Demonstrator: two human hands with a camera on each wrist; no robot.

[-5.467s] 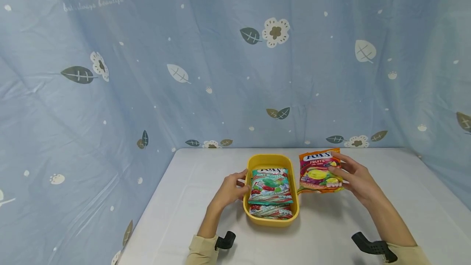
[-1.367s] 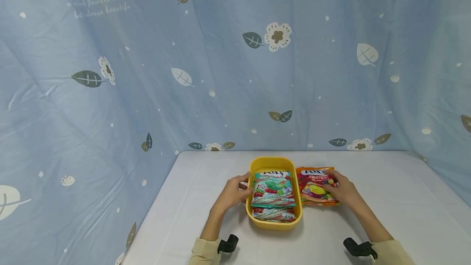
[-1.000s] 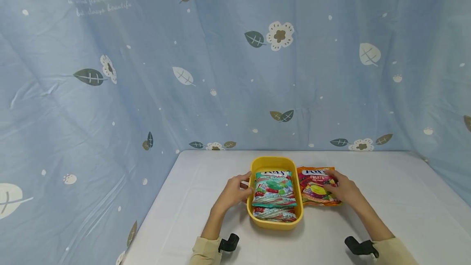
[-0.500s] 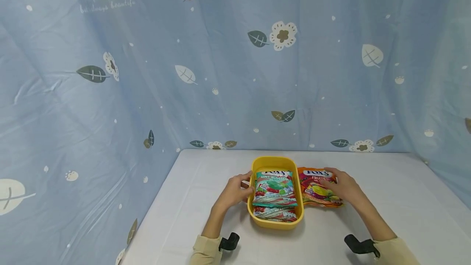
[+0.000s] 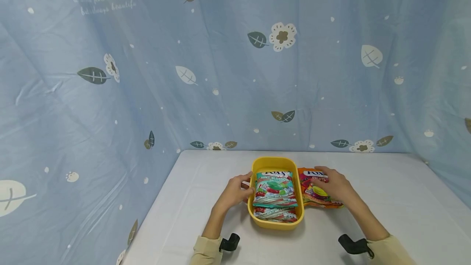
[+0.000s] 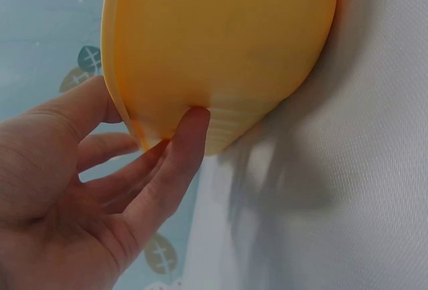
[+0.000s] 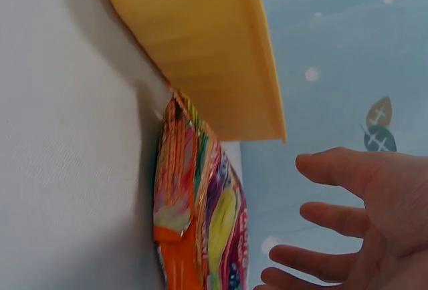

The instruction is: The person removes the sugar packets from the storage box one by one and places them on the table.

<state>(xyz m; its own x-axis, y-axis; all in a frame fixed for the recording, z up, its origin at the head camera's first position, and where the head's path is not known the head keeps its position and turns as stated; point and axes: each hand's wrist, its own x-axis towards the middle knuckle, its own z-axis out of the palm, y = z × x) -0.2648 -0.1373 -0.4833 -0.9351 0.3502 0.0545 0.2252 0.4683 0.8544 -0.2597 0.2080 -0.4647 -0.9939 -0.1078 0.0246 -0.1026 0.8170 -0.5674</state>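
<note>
A yellow plastic tub (image 5: pixel 275 226) stands on the table with mint candy bags (image 5: pixel 274 189) inside, one overlapping another. My left hand (image 5: pixel 232 191) holds the tub's left side, its fingers at the rim and against the outer wall (image 6: pixel 227 43). Right beside the tub lies an orange and purple bag of fruit candy (image 5: pixel 318 191), its near end against the tub's foot in the right wrist view. Above this bag is my right hand (image 5: pixel 335 184), its fingers spread and apart from the bag. In the right wrist view the fingertips are near the tub's rim.
The white table (image 5: pixel 206 167) ends at a blue patterned curtain (image 5: pixel 228 72) at the back and left. Each wrist carries a black camera mount (image 5: pixel 229 242).
The fruit candy bag was held up in my right hand, then lowered beside the tub and released. The right hand has since shifted left over it. My left hand stays at the tub.
</note>
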